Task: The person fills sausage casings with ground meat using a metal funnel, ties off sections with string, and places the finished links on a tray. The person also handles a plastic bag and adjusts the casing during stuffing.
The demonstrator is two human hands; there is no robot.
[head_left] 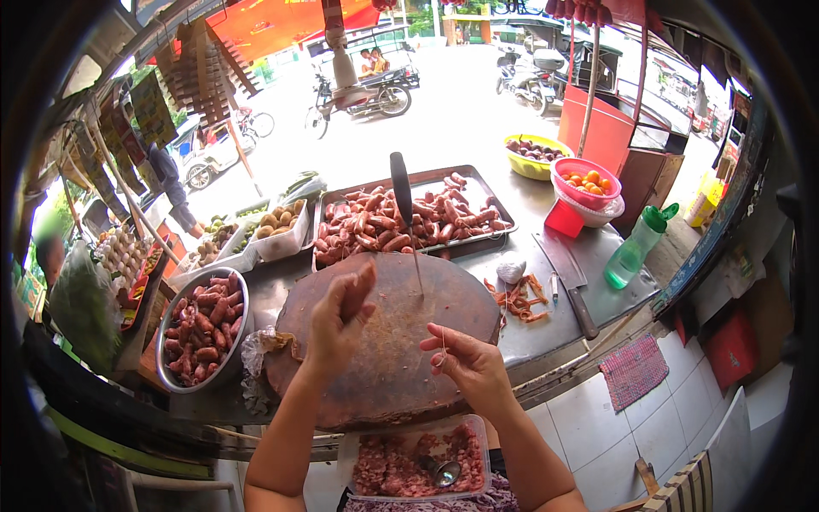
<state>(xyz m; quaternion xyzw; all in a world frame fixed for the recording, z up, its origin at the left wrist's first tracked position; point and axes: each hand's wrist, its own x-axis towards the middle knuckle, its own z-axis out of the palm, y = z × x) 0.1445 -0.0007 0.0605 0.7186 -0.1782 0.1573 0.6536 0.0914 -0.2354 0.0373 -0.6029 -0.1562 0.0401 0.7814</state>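
My left hand [334,328] is raised over the left of a round wooden chopping board [384,358], its fingers closed around what looks like a short reddish sausage [358,292]. To its right, my right hand [469,365] pinches a thin pale string [443,343] between thumb and fingers. A narrow knife [401,188] stands upright, its tip at the board. Below my hands, a clear plastic tub [484,456] holds ground meat [384,469] and a metal spoon [445,473]. Behind the board, many tied sausages [375,218] fill a metal tray [505,229].
A metal bowl [249,317] of sausages stands left of the board. On the right lie a cleaver [560,260], a white string ball [511,270] and orange-brown strips [527,299]. A green bottle [627,258] stands beyond them, near a pink basket [563,183] of orange-red produce.
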